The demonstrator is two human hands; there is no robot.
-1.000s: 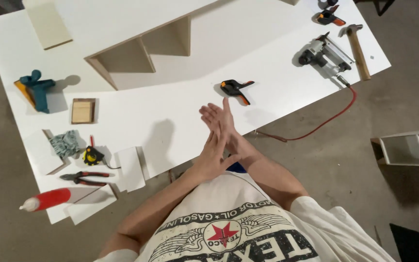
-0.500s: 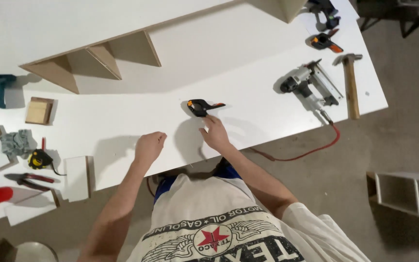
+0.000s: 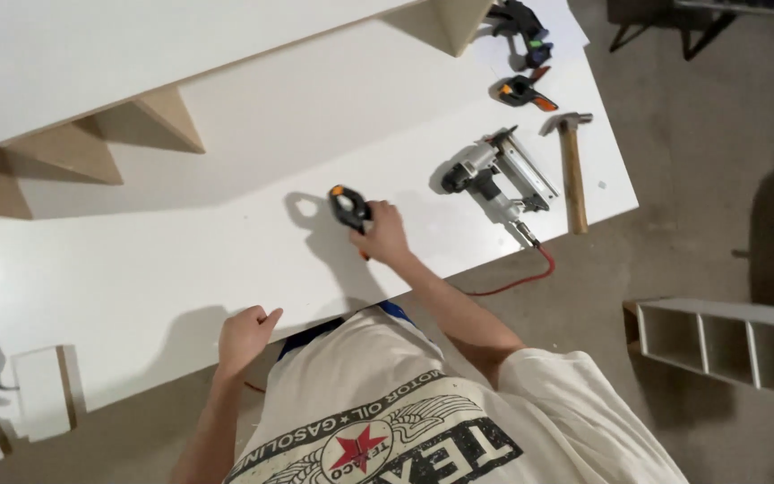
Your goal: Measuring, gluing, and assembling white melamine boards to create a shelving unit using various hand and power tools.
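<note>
My right hand (image 3: 383, 235) reaches out over the white table (image 3: 181, 269) and closes on the handles of a black spring clamp with orange tips (image 3: 348, 205), which lies on the tabletop. My left hand (image 3: 245, 335) rests on the table's near edge with its fingers loosely curled and nothing in it. My white printed shirt fills the bottom of the view.
A grey nail gun (image 3: 493, 176) with a red hose (image 3: 517, 281) and a wooden-handled hammer (image 3: 571, 172) lie at the right. More clamps (image 3: 521, 90) sit at the far right corner. Wooden triangular brackets (image 3: 172, 118) stand under a white panel. A white shelf unit (image 3: 727, 345) lies on the floor.
My hands parted from in front of me. The right one moved forward onto the spring clamp and took hold of it; the left one dropped back to the table edge. The view shifted right.
</note>
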